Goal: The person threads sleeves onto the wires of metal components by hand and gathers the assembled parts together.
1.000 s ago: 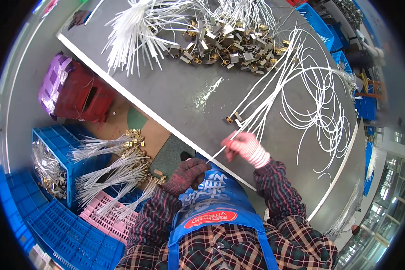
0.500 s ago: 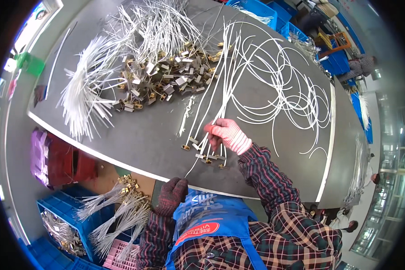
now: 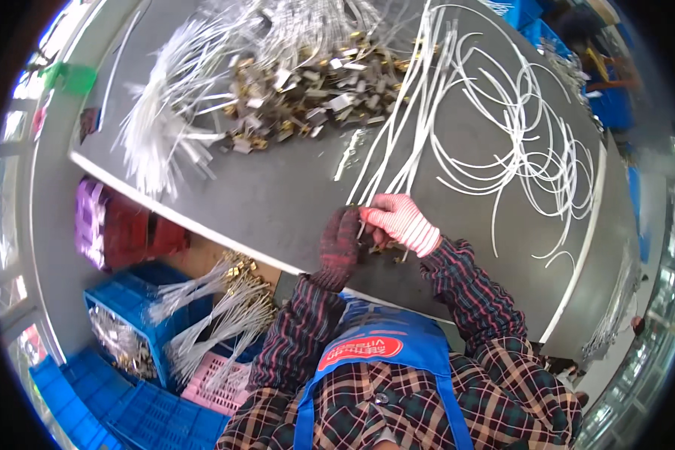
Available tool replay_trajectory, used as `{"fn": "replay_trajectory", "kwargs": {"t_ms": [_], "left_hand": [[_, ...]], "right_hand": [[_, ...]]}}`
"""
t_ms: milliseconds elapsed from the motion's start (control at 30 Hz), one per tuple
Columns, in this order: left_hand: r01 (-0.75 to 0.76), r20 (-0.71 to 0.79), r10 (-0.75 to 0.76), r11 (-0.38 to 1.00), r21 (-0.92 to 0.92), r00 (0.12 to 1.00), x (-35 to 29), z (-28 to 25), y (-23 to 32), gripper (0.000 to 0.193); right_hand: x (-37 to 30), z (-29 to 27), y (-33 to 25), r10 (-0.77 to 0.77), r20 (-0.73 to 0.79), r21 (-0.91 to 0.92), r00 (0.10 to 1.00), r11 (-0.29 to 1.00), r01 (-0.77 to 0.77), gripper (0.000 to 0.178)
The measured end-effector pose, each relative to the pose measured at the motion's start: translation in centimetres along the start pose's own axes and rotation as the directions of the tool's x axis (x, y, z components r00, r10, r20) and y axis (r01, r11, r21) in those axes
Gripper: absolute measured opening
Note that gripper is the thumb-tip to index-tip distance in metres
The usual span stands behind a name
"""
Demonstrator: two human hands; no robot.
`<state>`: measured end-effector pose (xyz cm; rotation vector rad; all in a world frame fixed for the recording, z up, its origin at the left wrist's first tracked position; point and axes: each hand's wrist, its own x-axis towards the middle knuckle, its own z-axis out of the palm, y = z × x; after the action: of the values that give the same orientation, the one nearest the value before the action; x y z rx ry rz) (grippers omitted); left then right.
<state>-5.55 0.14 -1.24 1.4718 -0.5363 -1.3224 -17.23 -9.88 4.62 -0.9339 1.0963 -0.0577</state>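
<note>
My left hand (image 3: 339, 244), in a dark red and black glove, is closed and meets my right hand over the near part of the table. What its fingers hold is hidden and slightly blurred. My right hand (image 3: 406, 225), in a pink and white striped glove, pinches a thin white tube (image 3: 362, 229) between thumb and fingers. Several long white tubes (image 3: 420, 124) run from behind both hands toward the far side. Under the right hand lie small brass-coloured metal pieces (image 3: 399, 260) on wire ends, partly covered by the fingers.
A heap of metal-ended parts (image 3: 307, 105) with white wires (image 3: 161, 127) fills the far left of the grey table (image 3: 270, 199). Loose white tubes (image 3: 513, 142) coil at right. Below the table edge at left stand a blue crate (image 3: 131, 296), wire bundles (image 3: 228, 322) and a pink basket (image 3: 206, 375).
My left hand has risen from the table's near edge, where a thin white wire ran from its fingers, to meet my right hand. The view has shifted, so the table appears higher and further right.
</note>
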Motion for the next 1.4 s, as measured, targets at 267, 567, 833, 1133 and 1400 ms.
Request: {"fn": "replay_trajectory", "kwargs": {"t_ms": [267, 567, 833, 1133, 1400], "left_hand": [[-0.117, -0.007, 0.119, 0.986, 0.123, 0.993, 0.6, -1.3, 0.4, 0.028], [-0.168, 0.162, 0.050, 0.369, 0.914, 0.986, 1.3, 0.2, 5.3, 0.031], [-0.378, 0.133, 0.428, 0.561, 0.736, 0.894, 8.6, -2.0, 7.2, 0.036], [-0.054, 0.045, 0.046, 0.212, 0.976, 0.998, 16.4, 2.8, 15.9, 0.041], [-0.440, 0.424, 0.144, 0.109, 0.892, 0.894, 16.7, -0.5, 15.6, 0.034]], "right_hand": [[-6.1, -14.2, 10.5, -0.517, -0.672, -0.709, 0.530, 0.657, -0.257, 0.040], [-10.4, -17.9, 19.4, -0.267, -0.814, -0.479, 0.516, 0.812, -0.334, 0.024], [-6.5, -13.7, 10.0, 0.051, -0.486, 0.576, 0.873, 0.770, 0.276, 0.036], [0.8, -5.0, 2.0, -0.330, -0.285, 0.552, 0.900, 0.711, 0.436, 0.043], [1.8, -2.9, -0.6, -0.261, -0.101, 0.445, 0.960, 0.851, 0.278, 0.033]]}}
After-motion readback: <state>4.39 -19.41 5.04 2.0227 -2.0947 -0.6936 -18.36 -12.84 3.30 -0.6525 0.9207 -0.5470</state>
